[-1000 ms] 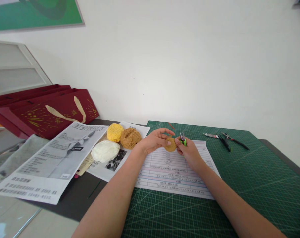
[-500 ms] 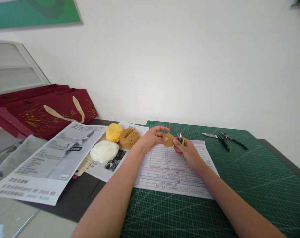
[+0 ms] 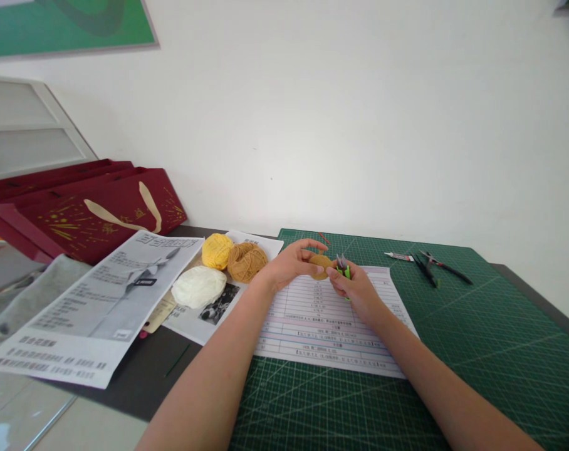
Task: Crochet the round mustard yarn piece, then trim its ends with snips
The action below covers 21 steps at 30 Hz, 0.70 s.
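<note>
A round tan crocheted piece [image 3: 319, 267] is pinched in my left hand [image 3: 290, 264], whose index finger is lifted away above it. My right hand [image 3: 356, 285] is closed around small green-handled scissors [image 3: 343, 269], their blades pointing up and away from me. The right thumb and fingertips also touch the right edge of the crocheted piece. Below both hands lies a printed sheet with ruled rows of text [image 3: 331, 338].
A green cutting mat [image 3: 472, 351] covers the table. Pliers [image 3: 448, 269], a dark tool and a white tube [image 3: 398, 256] lie right. Yellow [image 3: 217, 251], tan [image 3: 247, 262] and white yarn balls [image 3: 198, 287] sit left, near printed papers [image 3: 101, 313] and dark red bags [image 3: 101, 213].
My right thumb has shifted slightly left onto the crocheted piece. The scissors have turned a little in my right hand, showing more of the blades and green handle. My left hand stays almost still.
</note>
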### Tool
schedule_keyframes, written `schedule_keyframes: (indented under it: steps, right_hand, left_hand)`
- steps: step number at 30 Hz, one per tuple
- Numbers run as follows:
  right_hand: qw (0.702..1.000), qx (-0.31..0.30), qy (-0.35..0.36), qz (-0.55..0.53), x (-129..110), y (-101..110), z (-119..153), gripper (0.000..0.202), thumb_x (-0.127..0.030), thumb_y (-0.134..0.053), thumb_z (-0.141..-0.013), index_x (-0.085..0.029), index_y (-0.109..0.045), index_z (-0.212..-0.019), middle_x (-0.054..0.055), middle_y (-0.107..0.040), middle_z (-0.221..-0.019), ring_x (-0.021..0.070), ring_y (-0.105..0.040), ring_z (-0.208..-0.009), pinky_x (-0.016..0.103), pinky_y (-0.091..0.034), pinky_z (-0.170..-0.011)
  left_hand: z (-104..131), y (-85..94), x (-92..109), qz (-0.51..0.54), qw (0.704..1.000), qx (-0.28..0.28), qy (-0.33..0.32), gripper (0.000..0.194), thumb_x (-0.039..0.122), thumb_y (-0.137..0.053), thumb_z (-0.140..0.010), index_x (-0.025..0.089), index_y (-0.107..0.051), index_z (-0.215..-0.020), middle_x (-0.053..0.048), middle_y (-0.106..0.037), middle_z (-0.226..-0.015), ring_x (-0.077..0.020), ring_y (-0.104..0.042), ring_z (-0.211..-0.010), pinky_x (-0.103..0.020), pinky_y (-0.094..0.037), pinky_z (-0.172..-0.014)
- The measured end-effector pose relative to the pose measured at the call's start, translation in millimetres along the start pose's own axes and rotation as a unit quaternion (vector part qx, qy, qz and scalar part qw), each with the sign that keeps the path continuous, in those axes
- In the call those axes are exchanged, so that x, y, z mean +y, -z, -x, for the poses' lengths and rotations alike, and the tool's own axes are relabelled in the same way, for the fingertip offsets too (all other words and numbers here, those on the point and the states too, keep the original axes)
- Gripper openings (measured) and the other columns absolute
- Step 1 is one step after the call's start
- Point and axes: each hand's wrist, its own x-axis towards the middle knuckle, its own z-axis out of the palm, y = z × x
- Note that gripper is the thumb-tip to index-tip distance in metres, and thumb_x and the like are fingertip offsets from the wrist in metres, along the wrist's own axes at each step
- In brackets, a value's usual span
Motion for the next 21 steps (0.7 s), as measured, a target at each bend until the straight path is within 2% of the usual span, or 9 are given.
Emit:
schedule_keyframes:
  steps: [5,10,18,21]
  right_hand:
    - [1.000,0.004,0.001,0.014,-2,-1,2,0.023,-0.032,-0.063,-0.096,-0.015,-0.064,-0.112,0.003,-0.068,-0.098,0.0130,-0.066,-0.074,0.028,-0.058,-0.063]
    - [1.000,0.005,-0.001,0.011,0,-1,2,0.026,-0.033,-0.063,-0.097,-0.015,-0.063,-0.115,0.005,-0.069,-0.104,0.0153,-0.068,-0.081,0.032,-0.059,-0.068]
    - [1.000,0.005,-0.001,-0.006,5,1,-1,0.024,-0.033,-0.063,-0.097,-0.015,-0.063,-0.113,0.004,-0.068,-0.101,0.0138,-0.067,-0.076,0.029,-0.059,-0.064]
    - [1.000,0.006,0.000,-0.014,5,1,-2,0.026,-0.034,-0.063,-0.097,-0.015,-0.063,-0.115,0.005,-0.068,-0.105,0.0155,-0.068,-0.081,0.032,-0.060,-0.069]
  left_hand:
    - [-3,-1.8,-3,-0.013,1.000,-0.005,-0.003,0.030,0.029,-0.065,-0.095,0.017,-0.062,-0.122,-0.008,-0.068,-0.112,-0.0203,-0.068,-0.087,-0.039,-0.060,-0.074]
    - [0,-0.5,-1,-0.013,1.000,-0.011,-0.001,0.031,0.029,-0.065,-0.095,0.017,-0.062,-0.123,-0.008,-0.068,-0.112,-0.0205,-0.068,-0.087,-0.039,-0.060,-0.074]
    - [3,8.2,3,-0.006,1.000,-0.026,0.006,0.030,0.030,-0.064,-0.095,0.017,-0.063,-0.122,-0.008,-0.068,-0.111,-0.0205,-0.068,-0.087,-0.039,-0.059,-0.074]
    - [3,11.6,3,-0.005,1.000,-0.028,0.003,0.030,0.030,-0.065,-0.095,0.016,-0.063,-0.121,-0.008,-0.068,-0.112,-0.0209,-0.069,-0.088,-0.040,-0.059,-0.075]
